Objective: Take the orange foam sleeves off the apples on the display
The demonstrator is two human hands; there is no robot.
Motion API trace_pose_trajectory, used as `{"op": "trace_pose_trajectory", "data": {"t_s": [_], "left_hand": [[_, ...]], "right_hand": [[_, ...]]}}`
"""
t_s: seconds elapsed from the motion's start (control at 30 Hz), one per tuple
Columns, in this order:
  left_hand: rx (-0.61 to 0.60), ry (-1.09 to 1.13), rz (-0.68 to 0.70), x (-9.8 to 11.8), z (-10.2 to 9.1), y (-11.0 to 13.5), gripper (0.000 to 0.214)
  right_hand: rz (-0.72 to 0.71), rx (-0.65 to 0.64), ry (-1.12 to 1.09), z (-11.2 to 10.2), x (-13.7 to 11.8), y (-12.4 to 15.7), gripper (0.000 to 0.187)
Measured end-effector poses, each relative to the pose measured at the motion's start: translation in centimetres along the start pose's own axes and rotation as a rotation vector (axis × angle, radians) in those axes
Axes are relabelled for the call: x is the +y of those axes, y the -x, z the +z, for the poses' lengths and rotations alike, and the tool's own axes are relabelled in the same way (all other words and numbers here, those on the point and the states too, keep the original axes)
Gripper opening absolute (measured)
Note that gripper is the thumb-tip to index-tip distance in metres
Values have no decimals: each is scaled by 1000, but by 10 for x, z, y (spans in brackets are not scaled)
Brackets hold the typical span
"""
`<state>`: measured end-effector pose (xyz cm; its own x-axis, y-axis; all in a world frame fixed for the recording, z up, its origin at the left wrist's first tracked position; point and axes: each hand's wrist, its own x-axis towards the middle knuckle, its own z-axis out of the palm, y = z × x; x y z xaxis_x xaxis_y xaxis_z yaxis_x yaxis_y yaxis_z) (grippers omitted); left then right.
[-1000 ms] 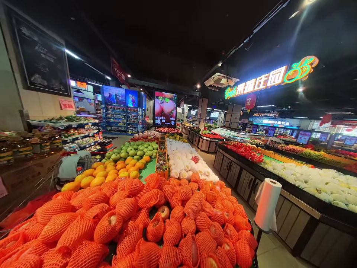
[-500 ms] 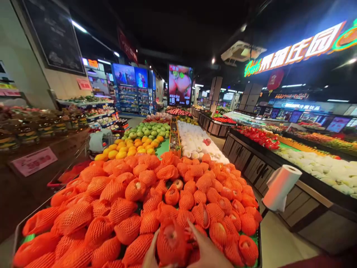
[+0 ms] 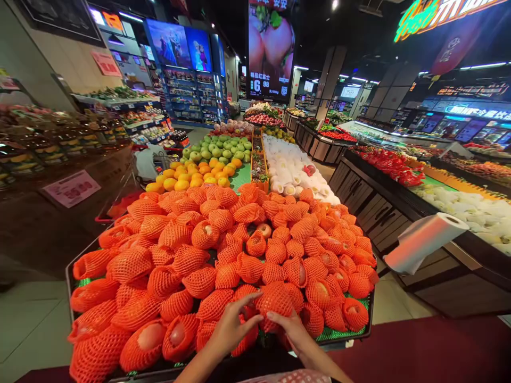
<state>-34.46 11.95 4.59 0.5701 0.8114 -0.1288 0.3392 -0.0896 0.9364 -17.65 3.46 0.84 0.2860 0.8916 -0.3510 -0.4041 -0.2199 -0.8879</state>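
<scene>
Pale square tiles cover the floor [image 3: 32, 324], and a beige wall [image 3: 56, 40] on the left carries a dark framed board [image 3: 66, 16]. Farther back, blue shelving [image 3: 195, 88] stands beneath lit picture panels [image 3: 167, 45], beside a tall bright screen [image 3: 271, 53]. Square columns [image 3: 331, 80] rise beyond. On the right, a slatted counter [image 3: 359, 194] runs under a glowing neon sign [image 3: 439, 18]; white strip lights [image 3: 131, 17] shine against the dark ceiling [image 3: 313, 26].

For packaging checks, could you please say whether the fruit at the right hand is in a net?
The fruit is in; mesh covers its visible side.
</scene>
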Motion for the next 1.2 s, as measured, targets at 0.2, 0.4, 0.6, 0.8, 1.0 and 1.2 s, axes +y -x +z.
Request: {"op": "trace_pose_trajectory", "data": {"t_s": [0.2,0.4,0.6,0.8,1.0,1.2], "left_hand": [[-4,-87,166,8,-9,-55,31],[81,-833,156,31,-15,-186,47],[69,-1019,-68,36,14,-275,52],[-26,-1070,-103,19,15,-298,73],[-13,-1093,-40,23,-15,-276,85],[80,-1116,-5,23,-47,-226,83]], "right_hand": [[55,98,-45,-21,-22,-13,69],[109,71,-7,-20,-28,-18,74],[50,-29,1,-34,-27,-24,96],[-178,246,184,-68,-38,-70,118],[-489,30,993,-55,-128,-139,92],[-515,-27,1493,-16,-152,-212,85]]}}
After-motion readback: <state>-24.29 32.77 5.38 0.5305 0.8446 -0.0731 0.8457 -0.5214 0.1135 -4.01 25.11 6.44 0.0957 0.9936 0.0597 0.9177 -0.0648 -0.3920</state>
